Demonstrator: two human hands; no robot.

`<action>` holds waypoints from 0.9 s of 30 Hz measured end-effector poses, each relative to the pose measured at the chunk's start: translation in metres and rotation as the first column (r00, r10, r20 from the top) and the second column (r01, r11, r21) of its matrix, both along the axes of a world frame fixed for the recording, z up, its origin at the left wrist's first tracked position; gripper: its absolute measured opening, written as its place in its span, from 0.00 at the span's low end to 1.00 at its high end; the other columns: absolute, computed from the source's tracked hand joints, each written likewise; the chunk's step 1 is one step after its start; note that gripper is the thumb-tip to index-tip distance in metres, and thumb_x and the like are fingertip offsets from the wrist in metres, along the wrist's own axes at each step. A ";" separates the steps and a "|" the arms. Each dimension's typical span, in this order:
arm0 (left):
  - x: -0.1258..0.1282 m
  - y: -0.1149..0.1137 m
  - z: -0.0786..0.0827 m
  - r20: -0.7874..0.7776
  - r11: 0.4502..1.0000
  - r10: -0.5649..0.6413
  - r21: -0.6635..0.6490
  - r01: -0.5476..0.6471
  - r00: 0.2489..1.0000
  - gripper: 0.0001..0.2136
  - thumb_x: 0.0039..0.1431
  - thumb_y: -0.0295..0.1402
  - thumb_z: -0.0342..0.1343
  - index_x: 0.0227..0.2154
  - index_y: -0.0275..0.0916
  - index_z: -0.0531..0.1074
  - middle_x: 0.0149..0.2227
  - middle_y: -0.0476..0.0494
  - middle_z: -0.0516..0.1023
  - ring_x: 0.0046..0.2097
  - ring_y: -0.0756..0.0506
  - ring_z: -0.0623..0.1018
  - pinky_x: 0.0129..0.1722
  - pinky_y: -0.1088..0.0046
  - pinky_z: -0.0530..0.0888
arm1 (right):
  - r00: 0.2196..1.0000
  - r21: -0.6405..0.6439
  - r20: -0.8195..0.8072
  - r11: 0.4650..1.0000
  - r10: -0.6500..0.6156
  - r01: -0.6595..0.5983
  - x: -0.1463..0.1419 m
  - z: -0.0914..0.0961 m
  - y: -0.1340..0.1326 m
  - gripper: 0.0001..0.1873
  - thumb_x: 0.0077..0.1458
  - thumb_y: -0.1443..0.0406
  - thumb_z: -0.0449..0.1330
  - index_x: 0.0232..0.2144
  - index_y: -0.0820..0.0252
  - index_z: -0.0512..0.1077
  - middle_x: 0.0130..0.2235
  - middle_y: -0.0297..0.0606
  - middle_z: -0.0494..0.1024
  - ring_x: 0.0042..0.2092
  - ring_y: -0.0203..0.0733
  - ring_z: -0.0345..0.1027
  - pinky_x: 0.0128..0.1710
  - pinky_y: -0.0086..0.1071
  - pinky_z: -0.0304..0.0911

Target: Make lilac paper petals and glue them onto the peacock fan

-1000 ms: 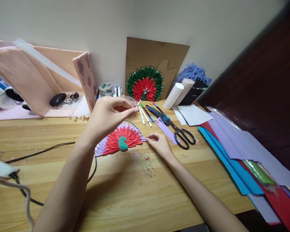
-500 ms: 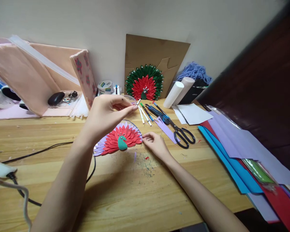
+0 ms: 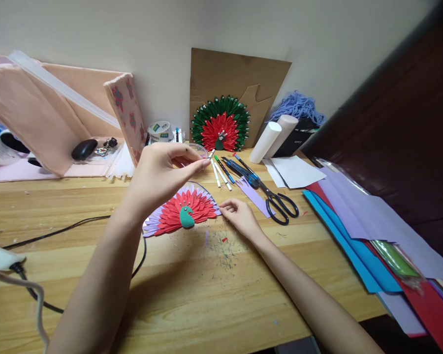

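A paper peacock (image 3: 186, 217) lies on the desk, with a green body over a fan of red and lilac paper feathers. My left hand (image 3: 166, 167) is raised above it, thumb and fingertips pinched together. Whatever sits in that pinch is too small to name. At the peacock's right edge my right hand (image 3: 240, 216) is closed, its fingertips on the outer lilac feathers. Part of the fan's upper left is hidden behind my left hand and wrist.
Black-handled scissors (image 3: 280, 205), a lilac paper strip (image 3: 254, 196) and several markers (image 3: 223, 170) lie beyond my hands. A green and red peacock (image 3: 220, 129) leans on cardboard (image 3: 239, 73). Coloured sheets (image 3: 354, 241) are at right; a black cable (image 3: 59, 231) runs at left.
My right hand has shifted very slightly right and up at the peacock's edge. My left hand stays pinched in nearly the same place.
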State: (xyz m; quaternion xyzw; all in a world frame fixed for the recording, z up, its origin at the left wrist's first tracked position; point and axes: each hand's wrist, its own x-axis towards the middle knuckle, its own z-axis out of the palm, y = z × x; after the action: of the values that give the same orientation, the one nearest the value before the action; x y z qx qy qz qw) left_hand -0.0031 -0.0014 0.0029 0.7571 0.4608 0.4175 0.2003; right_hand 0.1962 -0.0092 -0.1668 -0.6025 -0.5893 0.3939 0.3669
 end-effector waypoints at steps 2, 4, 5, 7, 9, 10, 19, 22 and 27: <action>0.000 0.000 0.000 0.010 1.000 -0.001 -0.003 0.001 1.000 0.09 0.51 0.37 0.56 0.24 0.38 0.77 0.25 0.46 0.77 0.27 0.51 0.72 0.26 0.76 0.65 | 1.000 0.028 0.009 1.000 -0.008 0.007 -0.001 0.000 -0.001 0.09 0.45 0.62 0.58 0.28 0.64 0.72 0.26 0.37 0.75 0.27 0.35 0.66 0.28 0.28 0.62; 0.000 0.000 0.000 0.013 1.000 -0.001 -0.006 0.001 1.000 0.08 0.51 0.36 0.56 0.25 0.38 0.77 0.25 0.46 0.77 0.27 0.51 0.71 0.26 0.76 0.65 | 1.000 0.048 0.020 0.999 -0.011 0.010 -0.001 0.000 -0.001 0.09 0.45 0.62 0.58 0.28 0.63 0.72 0.26 0.37 0.75 0.27 0.35 0.66 0.28 0.28 0.62; 0.000 0.000 0.000 0.011 1.000 0.000 -0.009 0.000 1.000 0.08 0.51 0.36 0.56 0.25 0.38 0.77 0.25 0.46 0.77 0.27 0.51 0.71 0.26 0.76 0.65 | 1.000 0.049 0.021 0.999 -0.011 0.009 -0.001 0.000 -0.001 0.09 0.45 0.62 0.58 0.28 0.63 0.72 0.26 0.37 0.75 0.27 0.35 0.66 0.28 0.28 0.62; -0.001 0.000 0.001 0.005 1.000 0.004 -0.008 -0.003 1.000 0.08 0.51 0.36 0.56 0.25 0.38 0.77 0.25 0.46 0.77 0.27 0.51 0.71 0.26 0.76 0.65 | 1.000 0.042 0.011 0.999 -0.011 0.011 0.001 0.001 -0.001 0.10 0.45 0.61 0.59 0.28 0.64 0.71 0.26 0.37 0.74 0.27 0.35 0.66 0.28 0.28 0.62; -0.002 0.000 0.001 -0.002 1.000 0.005 -0.006 -0.005 1.000 0.09 0.51 0.36 0.56 0.25 0.38 0.77 0.25 0.46 0.77 0.27 0.51 0.71 0.26 0.76 0.65 | 1.000 0.025 -0.013 1.000 -0.008 0.008 0.004 0.001 0.000 0.11 0.45 0.60 0.60 0.28 0.64 0.71 0.27 0.38 0.75 0.27 0.35 0.66 0.29 0.28 0.62; -0.002 0.000 0.000 -0.005 1.000 0.005 -0.004 -0.005 1.000 0.09 0.51 0.37 0.56 0.24 0.38 0.77 0.25 0.46 0.77 0.27 0.51 0.72 0.27 0.76 0.65 | 1.000 0.013 -0.026 1.000 -0.002 0.002 0.005 0.002 0.000 0.12 0.44 0.60 0.60 0.28 0.65 0.71 0.27 0.38 0.75 0.27 0.35 0.66 0.29 0.28 0.62; -0.002 0.001 0.000 -0.015 1.000 0.009 0.008 -0.009 1.000 0.09 0.52 0.37 0.55 0.24 0.38 0.76 0.25 0.46 0.77 0.27 0.51 0.71 0.27 0.76 0.66 | 0.997 -0.033 -0.057 0.998 0.042 -0.044 0.008 0.008 0.001 0.14 0.41 0.59 0.63 0.27 0.65 0.71 0.26 0.37 0.74 0.27 0.35 0.66 0.28 0.29 0.62; -0.004 -0.001 -0.003 -0.027 1.000 0.012 -0.019 -0.012 1.000 0.10 0.52 0.38 0.54 0.25 0.37 0.76 0.26 0.45 0.78 0.27 0.51 0.71 0.27 0.76 0.65 | 0.999 -0.023 -0.045 1.000 0.018 -0.019 0.020 0.016 0.000 0.14 0.42 0.59 0.63 0.28 0.65 0.71 0.26 0.38 0.75 0.28 0.37 0.67 0.28 0.30 0.63; -0.006 -0.014 -0.033 -0.064 0.973 -0.001 -0.230 -0.014 0.998 0.15 0.55 0.41 0.50 0.24 0.37 0.76 0.26 0.43 0.78 0.28 0.48 0.73 0.29 0.72 0.66 | 0.992 0.428 0.102 0.904 -0.073 0.023 0.024 0.049 -0.015 0.08 0.51 0.62 0.58 0.31 0.61 0.70 0.31 0.39 0.75 0.30 0.38 0.68 0.32 0.33 0.65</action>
State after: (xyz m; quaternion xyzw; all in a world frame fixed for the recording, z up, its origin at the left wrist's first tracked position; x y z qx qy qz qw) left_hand -0.0093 -0.0155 -0.0305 0.7401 0.5149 0.3375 0.2705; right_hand 0.2198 -0.0243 -0.1177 -0.5440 -0.6661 0.2113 0.4645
